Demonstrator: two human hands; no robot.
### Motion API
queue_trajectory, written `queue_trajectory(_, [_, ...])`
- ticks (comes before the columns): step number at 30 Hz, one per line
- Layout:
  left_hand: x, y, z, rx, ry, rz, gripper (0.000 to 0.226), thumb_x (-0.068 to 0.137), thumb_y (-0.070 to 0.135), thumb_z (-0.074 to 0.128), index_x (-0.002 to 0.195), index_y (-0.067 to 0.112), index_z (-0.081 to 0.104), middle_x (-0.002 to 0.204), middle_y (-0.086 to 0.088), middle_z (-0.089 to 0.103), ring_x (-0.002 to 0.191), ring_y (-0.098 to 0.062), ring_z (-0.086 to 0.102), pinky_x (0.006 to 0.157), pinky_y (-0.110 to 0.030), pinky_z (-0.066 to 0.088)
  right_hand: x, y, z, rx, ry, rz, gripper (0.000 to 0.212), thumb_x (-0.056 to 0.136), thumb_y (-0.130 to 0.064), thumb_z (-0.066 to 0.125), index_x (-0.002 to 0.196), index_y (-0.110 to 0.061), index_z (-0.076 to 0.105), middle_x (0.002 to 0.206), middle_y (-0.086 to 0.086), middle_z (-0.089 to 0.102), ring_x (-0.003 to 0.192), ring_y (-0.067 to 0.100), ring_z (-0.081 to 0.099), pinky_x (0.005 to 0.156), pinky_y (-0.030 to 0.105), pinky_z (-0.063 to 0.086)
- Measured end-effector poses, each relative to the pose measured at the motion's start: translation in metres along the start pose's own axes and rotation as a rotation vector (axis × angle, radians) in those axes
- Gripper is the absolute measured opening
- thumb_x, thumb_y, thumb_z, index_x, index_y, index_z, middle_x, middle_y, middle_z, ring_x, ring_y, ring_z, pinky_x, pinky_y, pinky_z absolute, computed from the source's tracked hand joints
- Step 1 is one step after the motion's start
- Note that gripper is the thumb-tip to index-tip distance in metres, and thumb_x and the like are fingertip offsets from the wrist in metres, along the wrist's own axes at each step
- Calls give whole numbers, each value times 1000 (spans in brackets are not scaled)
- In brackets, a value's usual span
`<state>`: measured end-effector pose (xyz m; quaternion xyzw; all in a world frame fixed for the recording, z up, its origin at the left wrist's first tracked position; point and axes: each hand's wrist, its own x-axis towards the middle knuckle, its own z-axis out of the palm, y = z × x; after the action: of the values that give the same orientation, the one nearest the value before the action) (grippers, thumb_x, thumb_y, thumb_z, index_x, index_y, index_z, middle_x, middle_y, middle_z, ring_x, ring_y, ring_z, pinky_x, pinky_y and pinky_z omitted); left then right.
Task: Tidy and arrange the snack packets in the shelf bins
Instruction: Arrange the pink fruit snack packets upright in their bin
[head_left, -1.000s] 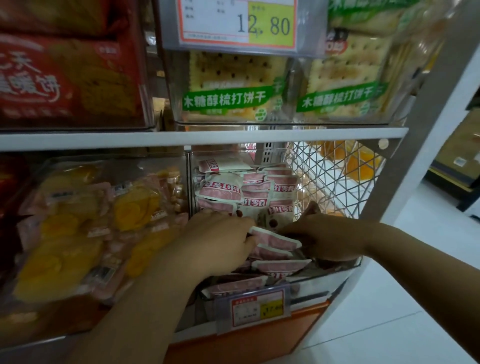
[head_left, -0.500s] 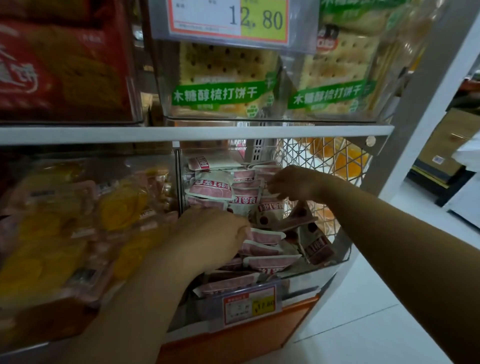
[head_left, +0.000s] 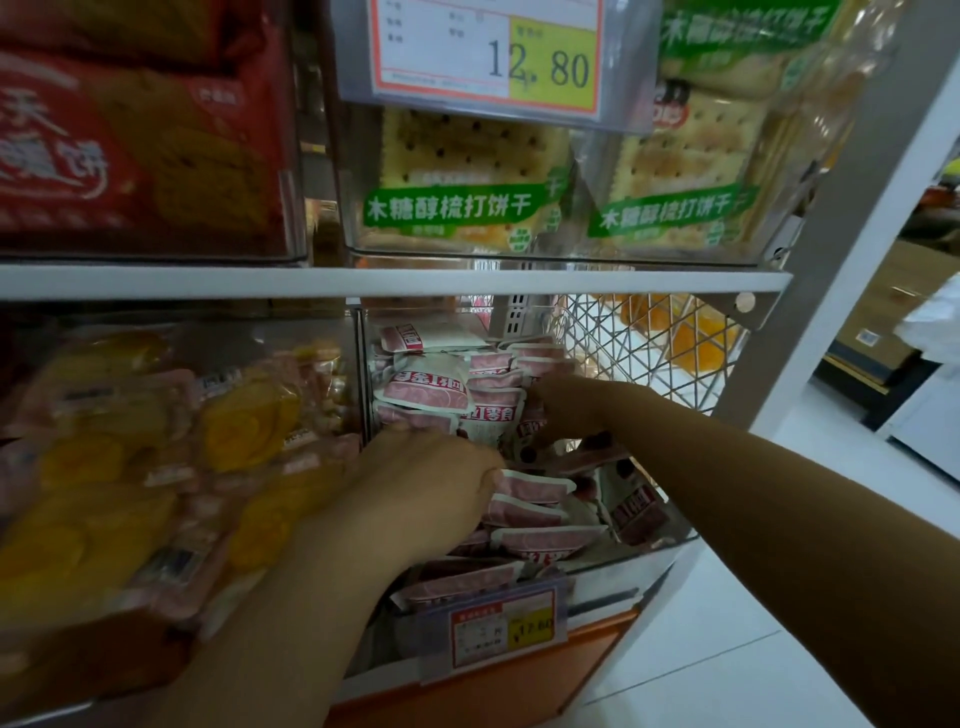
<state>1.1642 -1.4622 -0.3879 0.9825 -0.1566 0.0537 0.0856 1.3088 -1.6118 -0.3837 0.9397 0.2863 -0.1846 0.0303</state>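
My right hand (head_left: 569, 410) has gone from the front of the bin (head_left: 623, 569) up to its back. Its fingers curl on one of the pink packets (head_left: 524, 512), probably to square up the back row. My left hand (head_left: 431, 488) lies on the bin's front-left heap, steadying it. Its fingers are hidden, so I cannot tell their grip. Loose packets lie between my hands.

Brightness: dim and warm inside the shelves; the white floor (head_left: 727, 649) at lower right is much brighter.
Light source: from the right, glowing through the wire mesh (head_left: 649, 353).
Shadows: the lower left corner sinks into murk.
Glare: pale streaks on the clear bin front (head_left: 597, 244) at upper centre.
Blur: the yellow packets (head_left: 156, 467) at left are smeared; the pink packets (head_left: 426, 389) at centre are sharper.
Distortion: the shelf post (head_left: 852, 218) at the right edge leans.
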Motion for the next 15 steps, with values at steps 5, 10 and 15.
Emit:
queue_trajectory(5, [-1, 1, -1, 1, 14, -6, 30, 100, 39, 29, 111, 35, 57, 107, 9, 64, 99, -16, 55, 73, -27, 25, 13, 1, 7, -138, 133, 81, 32, 93, -21, 52, 122, -8, 58, 124, 11, 59, 113, 27, 55, 95, 33, 44])
queue_trajectory(10, [1, 2, -1, 6, 16, -9, 29, 100, 38, 29, 109, 34, 56, 106, 8, 63, 98, -17, 55, 74, -27, 28, 23, 6, 18, -197, 390, 225, 20, 92, -21, 51, 109, -15, 61, 106, 6, 64, 94, 29, 62, 72, 33, 46])
queue_trajectory(15, [-1, 1, 1, -13, 10, -9, 30, 100, 39, 29, 112, 35, 55, 108, 9, 63, 99, -16, 55, 82, -29, 34, 3, 3, -4, -133, 337, 135, 36, 93, -19, 52, 128, -16, 50, 121, 6, 58, 105, 26, 58, 81, 35, 50])
